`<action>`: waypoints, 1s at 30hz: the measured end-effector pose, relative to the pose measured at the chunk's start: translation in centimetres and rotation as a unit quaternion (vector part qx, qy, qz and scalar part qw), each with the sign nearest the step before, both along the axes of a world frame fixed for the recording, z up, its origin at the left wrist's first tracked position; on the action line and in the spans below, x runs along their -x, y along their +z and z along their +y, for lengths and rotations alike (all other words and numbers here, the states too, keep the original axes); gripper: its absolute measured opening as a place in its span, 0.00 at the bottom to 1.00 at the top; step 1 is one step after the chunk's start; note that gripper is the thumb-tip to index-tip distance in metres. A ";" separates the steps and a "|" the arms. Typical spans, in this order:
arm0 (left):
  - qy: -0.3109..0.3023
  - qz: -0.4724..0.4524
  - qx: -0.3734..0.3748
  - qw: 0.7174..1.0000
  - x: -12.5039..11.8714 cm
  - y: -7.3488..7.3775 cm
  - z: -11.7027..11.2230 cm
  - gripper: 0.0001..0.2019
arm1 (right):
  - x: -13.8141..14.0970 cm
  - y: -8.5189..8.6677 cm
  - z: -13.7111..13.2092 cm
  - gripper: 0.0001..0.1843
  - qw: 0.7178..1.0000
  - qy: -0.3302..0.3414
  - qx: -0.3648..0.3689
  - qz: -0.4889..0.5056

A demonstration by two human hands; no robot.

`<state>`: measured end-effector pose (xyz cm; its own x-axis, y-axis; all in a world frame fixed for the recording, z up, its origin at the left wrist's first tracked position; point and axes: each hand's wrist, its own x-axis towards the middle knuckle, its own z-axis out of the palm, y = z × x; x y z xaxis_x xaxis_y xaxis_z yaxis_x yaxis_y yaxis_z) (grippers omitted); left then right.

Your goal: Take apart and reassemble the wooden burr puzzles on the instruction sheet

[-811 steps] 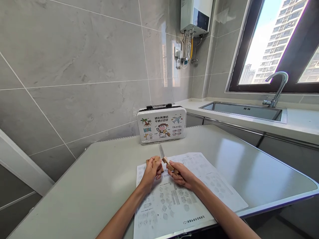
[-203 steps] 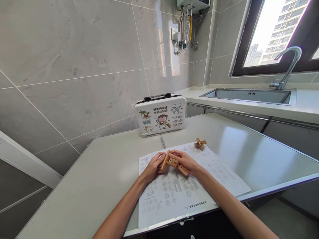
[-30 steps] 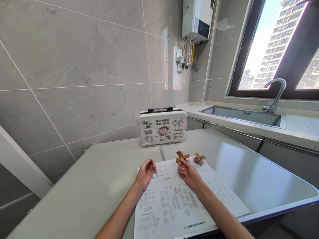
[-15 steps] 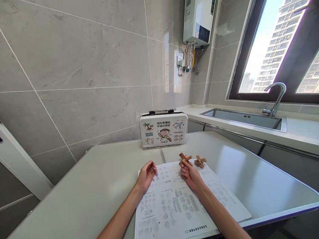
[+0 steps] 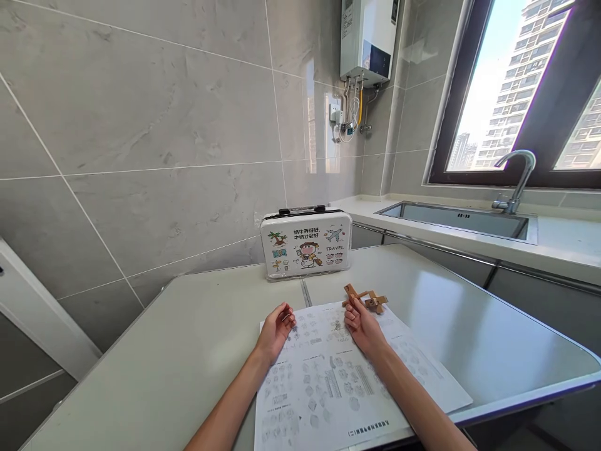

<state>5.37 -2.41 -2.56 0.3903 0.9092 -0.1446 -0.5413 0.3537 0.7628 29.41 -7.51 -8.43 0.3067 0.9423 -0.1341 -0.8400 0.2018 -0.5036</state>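
My right hand [image 5: 360, 324] pinches a small wooden cross puzzle [image 5: 352, 293] by its near end, holding it at the far edge of the printed instruction sheet [image 5: 347, 382]. A second wooden cross puzzle [image 5: 375, 302] lies on the sheet right beside it, touching or nearly so. My left hand [image 5: 277, 327] rests on the sheet's left corner with its fingers loosely curled and nothing in them.
A white tin case [image 5: 305, 243] with cartoon travel prints stands upright at the back of the grey table [image 5: 178, 351], against the tiled wall. To the right lie a counter with a steel sink [image 5: 462, 219] and tap [image 5: 516, 178]. A water heater [image 5: 369, 37] hangs above.
My right hand has carried its wooden cross to the right, up against the second cross on the sheet. My left hand has stayed put.
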 end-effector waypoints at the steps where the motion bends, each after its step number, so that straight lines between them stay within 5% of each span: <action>1: -0.001 0.001 -0.001 1.000 0.0 0.0 0.0 0.07 | 0.0 0.1 -0.1 0.15 1.000 0.000 -0.002 -0.001; 30: 0.002 0.013 -0.019 1.000 -0.1 0.1 -0.3 0.09 | 1.0 1.2 -1.0 0.21 0.997 0.061 0.010 -0.047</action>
<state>5.46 -2.68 -2.47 0.3840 0.9155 -0.1203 -0.5216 0.3226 0.7898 28.46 -8.52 -7.18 0.2015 0.9709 -0.1292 -0.8067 0.0897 -0.5842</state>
